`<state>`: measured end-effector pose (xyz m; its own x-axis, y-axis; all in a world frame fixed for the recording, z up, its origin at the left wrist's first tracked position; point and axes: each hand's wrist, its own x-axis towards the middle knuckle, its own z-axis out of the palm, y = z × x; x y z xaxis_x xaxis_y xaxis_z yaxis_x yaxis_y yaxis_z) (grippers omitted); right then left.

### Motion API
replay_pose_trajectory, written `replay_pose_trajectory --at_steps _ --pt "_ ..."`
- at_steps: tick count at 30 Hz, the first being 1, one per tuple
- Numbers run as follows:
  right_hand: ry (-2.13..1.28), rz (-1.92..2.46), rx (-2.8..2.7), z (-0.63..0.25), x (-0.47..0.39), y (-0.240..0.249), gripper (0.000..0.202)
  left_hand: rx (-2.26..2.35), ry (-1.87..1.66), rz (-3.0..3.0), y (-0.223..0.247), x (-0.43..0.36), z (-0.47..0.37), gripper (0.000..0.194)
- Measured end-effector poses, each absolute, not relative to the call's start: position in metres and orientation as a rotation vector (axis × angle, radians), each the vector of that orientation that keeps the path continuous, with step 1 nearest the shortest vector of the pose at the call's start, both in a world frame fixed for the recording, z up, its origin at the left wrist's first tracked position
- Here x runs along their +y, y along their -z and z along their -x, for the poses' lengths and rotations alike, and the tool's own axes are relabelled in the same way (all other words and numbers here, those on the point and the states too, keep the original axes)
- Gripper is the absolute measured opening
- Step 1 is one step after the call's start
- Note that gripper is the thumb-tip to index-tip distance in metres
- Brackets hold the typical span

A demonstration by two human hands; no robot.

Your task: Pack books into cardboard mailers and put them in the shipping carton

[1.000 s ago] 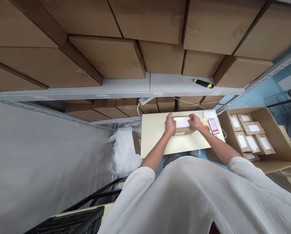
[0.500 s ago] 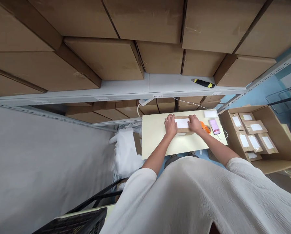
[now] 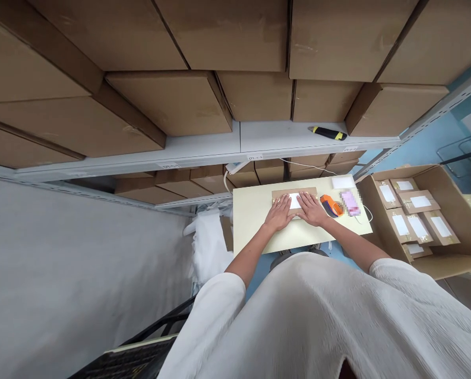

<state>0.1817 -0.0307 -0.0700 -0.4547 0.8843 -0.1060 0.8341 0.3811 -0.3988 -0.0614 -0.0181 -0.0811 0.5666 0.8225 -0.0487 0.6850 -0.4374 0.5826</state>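
A pale metal shelving rack (image 3: 204, 144), stacked with brown cardboard boxes (image 3: 252, 97), fills 12 o'clock. Below it is a cream tabletop (image 3: 249, 210), with a large open-topped carton (image 3: 452, 189) of labelled parcels (image 3: 441, 226) off its 3 o'clock end. The small cardboard box (image 3: 294, 191) rests on the tabletop under both hands, its long axis running from 9 to 3 o'clock, roughly along the tabletop's long edges. The left hand (image 3: 278, 213) reaches it from 7 o'clock, the right hand (image 3: 311, 210) from 4, fingers straight and laid flat on top, pointing to 1 and 10. An orange tape dispenser (image 3: 331, 205) lies just beside the right hand at 3 o'clock. A partly covered white label (image 3: 294, 200) shows between the hands. Beyond the dispenser lies a blurred phone (image 3: 350, 202); a black-and-yellow utility knife (image 3: 328, 133) rests on the shelf at 1 o'clock.
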Motion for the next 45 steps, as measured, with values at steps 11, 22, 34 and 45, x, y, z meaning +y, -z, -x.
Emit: replay_pose_trajectory --at_steps 11,22,34,45 --pt "-0.507 1.695 -2.533 -0.187 -0.037 0.074 0.093 1.392 -0.216 -2.238 0.081 -0.024 0.067 0.093" --pt "-0.550 2.160 -2.131 -0.200 -0.064 0.069 0.092 1.772 -0.337 -1.831 0.074 -0.048 0.068 0.087" --pt "-0.413 1.920 -1.766 -0.226 -0.082 0.035 0.077 1.813 -0.729 -1.849 0.009 -0.044 0.017 0.068" --pt "-0.143 1.921 -1.438 -0.369 -0.109 -0.009 0.070 1.504 -0.850 -2.046 -0.042 -0.030 -0.143 0.066"
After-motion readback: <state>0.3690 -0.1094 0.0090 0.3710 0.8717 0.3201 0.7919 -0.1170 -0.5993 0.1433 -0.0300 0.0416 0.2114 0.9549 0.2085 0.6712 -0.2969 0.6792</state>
